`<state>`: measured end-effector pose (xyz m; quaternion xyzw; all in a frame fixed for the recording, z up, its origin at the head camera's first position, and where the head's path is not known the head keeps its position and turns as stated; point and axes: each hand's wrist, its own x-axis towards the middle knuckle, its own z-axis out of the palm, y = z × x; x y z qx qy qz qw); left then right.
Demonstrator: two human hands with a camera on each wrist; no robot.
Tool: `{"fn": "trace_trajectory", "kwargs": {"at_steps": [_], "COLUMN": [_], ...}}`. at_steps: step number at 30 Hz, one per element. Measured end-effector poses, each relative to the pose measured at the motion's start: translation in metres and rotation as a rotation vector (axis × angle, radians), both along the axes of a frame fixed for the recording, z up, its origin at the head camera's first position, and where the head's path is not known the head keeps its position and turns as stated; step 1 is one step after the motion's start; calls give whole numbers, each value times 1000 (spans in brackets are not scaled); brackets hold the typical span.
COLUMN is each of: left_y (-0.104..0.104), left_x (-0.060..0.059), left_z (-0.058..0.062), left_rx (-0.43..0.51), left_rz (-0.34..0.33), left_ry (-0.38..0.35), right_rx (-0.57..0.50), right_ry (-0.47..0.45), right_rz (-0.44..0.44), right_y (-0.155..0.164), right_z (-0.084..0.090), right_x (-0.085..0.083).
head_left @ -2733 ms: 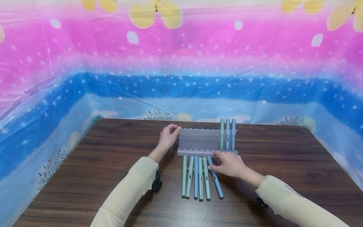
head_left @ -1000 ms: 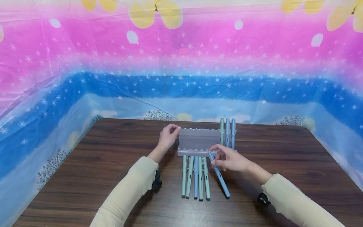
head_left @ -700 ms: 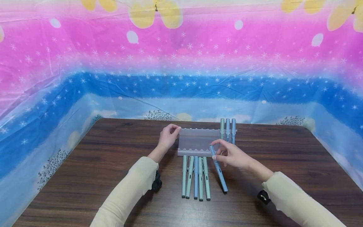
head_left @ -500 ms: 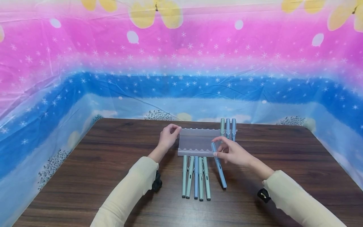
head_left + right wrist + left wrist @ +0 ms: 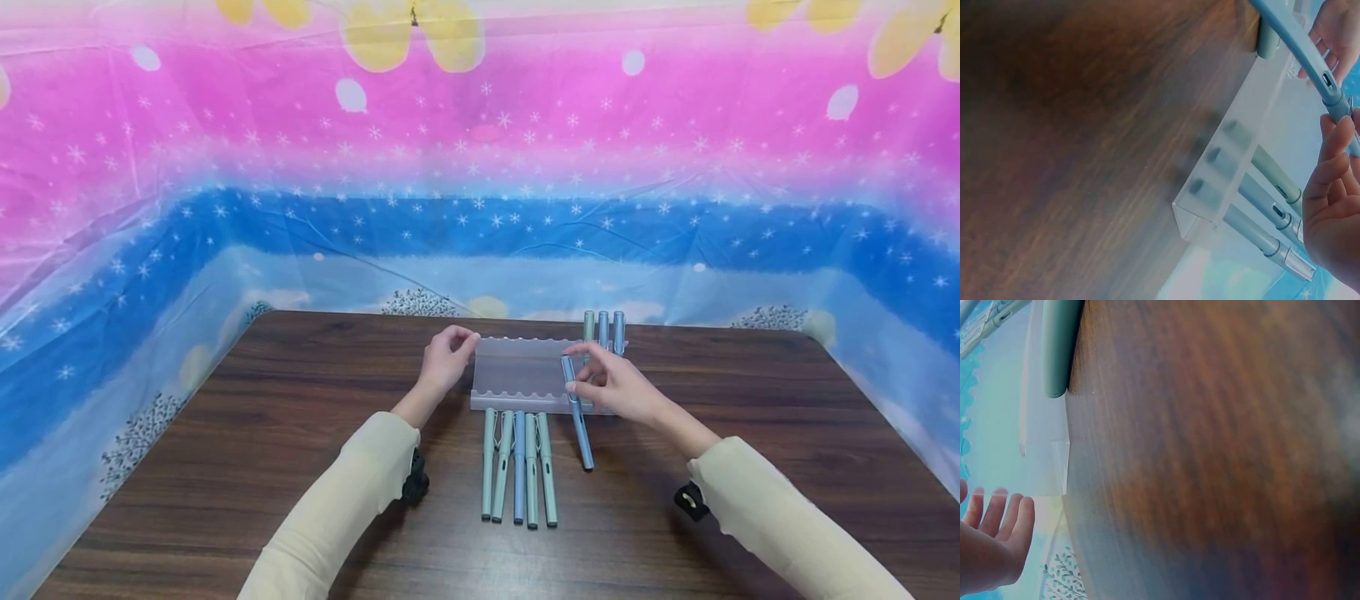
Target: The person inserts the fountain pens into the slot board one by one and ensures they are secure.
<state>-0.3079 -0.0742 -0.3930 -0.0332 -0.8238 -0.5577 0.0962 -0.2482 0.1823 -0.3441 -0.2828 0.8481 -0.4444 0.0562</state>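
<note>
A dark wooden table point(image 5: 300, 433) takes up the near part of the scene, with a bright pink and blue printed sheet point(image 5: 480, 167) hung behind and around it. Toward the far middle of the table stands a clear rack point(image 5: 517, 375) with scalloped edges. Three pens point(image 5: 603, 329) already lie across its right end, side by side. The left hand point(image 5: 446, 362) rests at the rack's left far corner, fingers curled around that edge and steadying it. The right hand point(image 5: 611, 387) pinches a blue pen point(image 5: 577, 412) near its upper end between thumb and fingers; the pen hangs tilted, lifted off the table, its top over the rack just left of the three seated pens. Five more pens point(image 5: 517, 467) lie in a tight row on the table just near the rack. By that count, roughly a third is done, one pen is on its way and five wait.
</note>
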Motion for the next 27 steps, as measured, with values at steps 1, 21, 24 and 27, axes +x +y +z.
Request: {"fn": "trace_trajectory", "kwargs": {"at_steps": [1, 21, 24, 27], "left_y": [0, 0, 0, 0], "left_x": [0, 0, 0, 0], "left_z": [0, 1, 1, 0], "left_rx": [2, -9, -10, -13], "left_rz": [1, 10, 12, 16], "left_ry": [-1, -3, 0, 2], "right_rx": [-4, -31, -40, -38], "right_ry": [10, 119, 147, 182], "right_rz": [-7, -135, -138, -141], "right_y": [0, 10, 9, 8], "right_z": [0, -15, -11, -9], "right_x": [-1, -30, -32, -34]}}
